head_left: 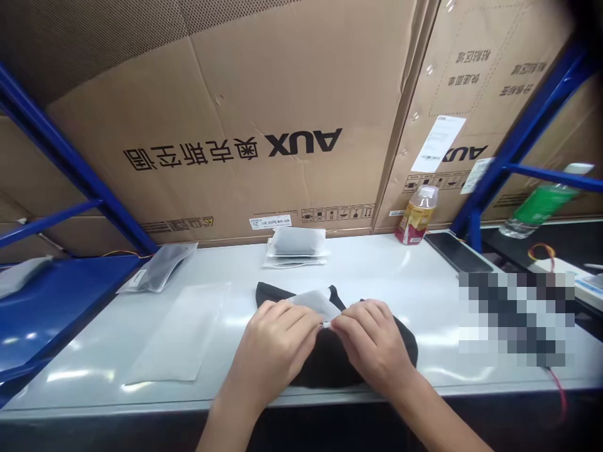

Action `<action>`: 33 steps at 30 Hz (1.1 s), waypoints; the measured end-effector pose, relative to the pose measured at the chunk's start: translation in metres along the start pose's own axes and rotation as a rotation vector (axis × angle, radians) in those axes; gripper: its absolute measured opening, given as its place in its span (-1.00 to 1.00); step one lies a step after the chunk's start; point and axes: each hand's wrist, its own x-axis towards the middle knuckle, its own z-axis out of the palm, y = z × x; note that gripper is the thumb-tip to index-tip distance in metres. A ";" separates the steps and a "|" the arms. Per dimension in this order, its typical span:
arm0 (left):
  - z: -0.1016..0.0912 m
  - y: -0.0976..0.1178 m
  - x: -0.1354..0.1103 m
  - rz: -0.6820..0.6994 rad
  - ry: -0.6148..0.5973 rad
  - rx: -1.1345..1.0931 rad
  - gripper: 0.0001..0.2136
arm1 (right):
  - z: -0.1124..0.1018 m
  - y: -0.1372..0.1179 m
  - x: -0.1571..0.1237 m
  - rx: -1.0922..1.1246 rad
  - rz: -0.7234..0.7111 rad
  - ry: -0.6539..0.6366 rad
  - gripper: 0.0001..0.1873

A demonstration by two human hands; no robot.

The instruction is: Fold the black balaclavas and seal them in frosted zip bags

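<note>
Black cloth (pixel 330 364) lies bunched at the front edge of the table, beneath both hands. A thin whitish sheet (pixel 316 302), perhaps paper or plastic, rises above the cloth between my fingers. My left hand (pixel 277 336) is closed, its thumb and fingers pinching the sheet's near edge. Closed in the same way, my right hand (pixel 370 336) pinches it from the other side. The fingertips almost meet, and a small white bit (pixel 326 324) shows between them. Exactly how the sheet is folded is hidden by the fingers.
A flat clear plastic bag (pixel 181 333) lies left on the table (pixel 245 370), with a filled bag (pixel 162 267) behind. Stacked packets (pixel 296 245) sit at the back. A drink bottle (pixel 418 216) and black phone (pixel 456 252) are right. Cartons (pixel 282 194) and blue posts (pixel 478 220) border the table.
</note>
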 end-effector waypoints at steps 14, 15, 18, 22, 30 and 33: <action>-0.007 -0.008 -0.007 -0.002 0.073 0.026 -0.81 | 0.002 0.000 0.000 0.239 0.172 -0.163 -0.88; -0.006 -0.007 -0.008 -0.003 0.091 0.026 -0.80 | 0.000 0.003 0.001 0.251 0.183 -0.189 -0.88; -0.004 -0.004 -0.011 0.005 0.121 0.003 -0.79 | -0.005 0.006 0.002 0.261 0.208 -0.194 -0.89; -0.006 -0.002 -0.013 0.023 0.090 -0.034 -0.78 | -0.008 0.000 0.001 0.277 0.219 -0.169 -0.90; -0.006 -0.003 -0.013 0.057 -0.001 -0.030 -0.83 | -0.003 -0.013 -0.014 0.364 0.341 -0.127 -0.90; -0.006 0.001 -0.011 0.061 0.020 -0.021 -0.82 | -0.002 -0.016 -0.014 0.339 0.367 -0.110 -0.91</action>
